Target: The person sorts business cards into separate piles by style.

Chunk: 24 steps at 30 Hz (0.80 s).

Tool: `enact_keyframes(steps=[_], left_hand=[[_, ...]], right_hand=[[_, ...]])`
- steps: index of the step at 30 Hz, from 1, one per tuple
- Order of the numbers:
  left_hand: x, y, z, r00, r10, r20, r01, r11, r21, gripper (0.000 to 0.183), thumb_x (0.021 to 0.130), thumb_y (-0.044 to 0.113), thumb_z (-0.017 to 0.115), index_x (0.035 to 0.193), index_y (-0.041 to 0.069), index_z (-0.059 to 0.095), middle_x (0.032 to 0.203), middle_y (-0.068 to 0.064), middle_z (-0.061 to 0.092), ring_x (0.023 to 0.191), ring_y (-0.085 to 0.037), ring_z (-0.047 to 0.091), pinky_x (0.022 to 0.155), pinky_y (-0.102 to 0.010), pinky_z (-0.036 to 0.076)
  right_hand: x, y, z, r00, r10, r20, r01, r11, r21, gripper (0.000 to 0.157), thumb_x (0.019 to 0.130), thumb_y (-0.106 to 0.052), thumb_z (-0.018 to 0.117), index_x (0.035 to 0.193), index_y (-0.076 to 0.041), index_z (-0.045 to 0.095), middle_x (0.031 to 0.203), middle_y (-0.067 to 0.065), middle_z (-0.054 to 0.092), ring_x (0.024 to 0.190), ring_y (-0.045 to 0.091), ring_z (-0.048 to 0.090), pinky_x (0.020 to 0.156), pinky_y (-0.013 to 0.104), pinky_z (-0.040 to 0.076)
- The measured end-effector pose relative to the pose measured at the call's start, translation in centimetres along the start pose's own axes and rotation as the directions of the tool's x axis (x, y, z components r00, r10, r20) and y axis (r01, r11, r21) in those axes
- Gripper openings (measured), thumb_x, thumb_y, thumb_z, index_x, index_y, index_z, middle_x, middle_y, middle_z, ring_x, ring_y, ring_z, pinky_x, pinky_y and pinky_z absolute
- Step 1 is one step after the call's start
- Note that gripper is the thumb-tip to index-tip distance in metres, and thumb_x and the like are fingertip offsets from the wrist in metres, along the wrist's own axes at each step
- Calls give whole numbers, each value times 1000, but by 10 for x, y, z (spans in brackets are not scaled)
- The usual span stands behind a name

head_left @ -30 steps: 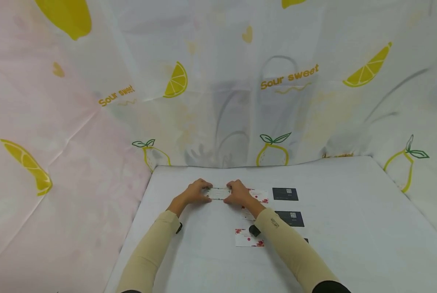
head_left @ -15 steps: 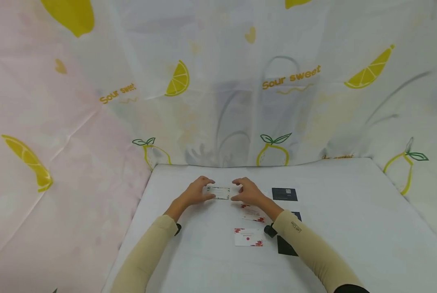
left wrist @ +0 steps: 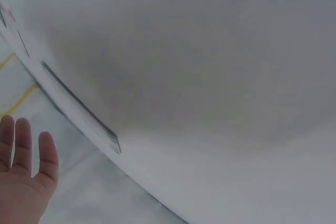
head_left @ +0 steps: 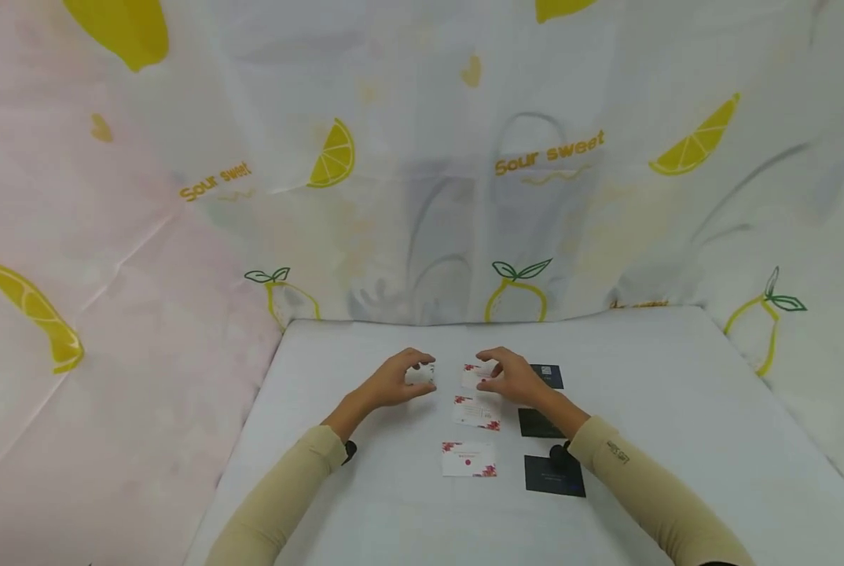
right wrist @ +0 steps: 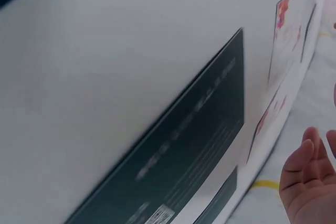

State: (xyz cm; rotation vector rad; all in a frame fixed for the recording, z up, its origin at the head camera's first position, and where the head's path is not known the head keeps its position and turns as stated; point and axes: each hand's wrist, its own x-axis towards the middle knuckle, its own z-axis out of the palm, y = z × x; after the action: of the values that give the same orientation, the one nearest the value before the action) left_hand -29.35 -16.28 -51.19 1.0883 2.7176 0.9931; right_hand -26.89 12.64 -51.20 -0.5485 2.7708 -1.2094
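Note:
My left hand (head_left: 397, 379) is spread around a white card with small dark corner prints (head_left: 423, 374) and hides its left part. In the left wrist view its fingers (left wrist: 48, 161) are straight, and the card (left wrist: 81, 106) lies flat ahead of them. My right hand (head_left: 512, 379) hovers with thumb and fingers apart over the far white card with red floral corners (head_left: 470, 376), holding nothing. It also overlaps the far black card (head_left: 551, 376) in the head view.
Nearer me lie two more red-floral cards (head_left: 475, 412) in a column. Two black cards (head_left: 539, 423) line up to their right. The white tabletop (head_left: 365, 487) ends at a lemon-print cloth (head_left: 394, 236) behind and at the sides.
My right hand has let go of the corner-printed card and moved right, away from it. My left hand has loosened and stays at that card. The head view has shifted slightly.

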Motion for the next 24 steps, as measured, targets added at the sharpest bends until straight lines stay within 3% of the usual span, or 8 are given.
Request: enact_keyframes(steps=[7,11,16,19,24], left_hand=[[25,12,2,999,2,43,-3,999,33,49,92,29,70,132,2,59,124,-17,62,107,-31,60,89,-46,51],[33,13,7,997,-8,72,4,999,51,51,92,36,69,132,6,59,126,-14,62,110,-30,59,92,-46,49],[41,17,17,990,-65,127,55,995,81,54,93,45,63,135,12,58,133,-8,59,123,-29,55,102,-50,43],[49,22,25,984,-87,153,68,990,122,54,93,48,62,135,15,58,136,-6,58,129,-27,50,106,-55,38],[62,27,36,977,-110,184,74,979,193,53,92,47,66,135,17,59,134,-3,59,130,-24,50,108,-55,35]], right_hand=[[1,10,-18,996,88,-17,-88,996,-15,57,84,-21,80,135,-9,59,129,12,62,93,22,58,66,28,47],[4,15,-19,998,63,-14,-63,998,22,58,84,-23,80,135,-7,59,130,14,63,88,20,58,67,29,46],[5,20,-18,999,39,9,-40,994,104,60,84,-24,79,136,-4,57,131,17,62,86,19,61,68,31,47],[2,22,-17,999,48,6,-48,997,66,59,84,-24,80,134,-3,58,127,18,63,84,19,59,68,30,46],[-3,28,-13,997,82,-15,-83,993,-89,54,82,-22,81,130,-6,62,116,11,64,82,17,53,68,29,43]])
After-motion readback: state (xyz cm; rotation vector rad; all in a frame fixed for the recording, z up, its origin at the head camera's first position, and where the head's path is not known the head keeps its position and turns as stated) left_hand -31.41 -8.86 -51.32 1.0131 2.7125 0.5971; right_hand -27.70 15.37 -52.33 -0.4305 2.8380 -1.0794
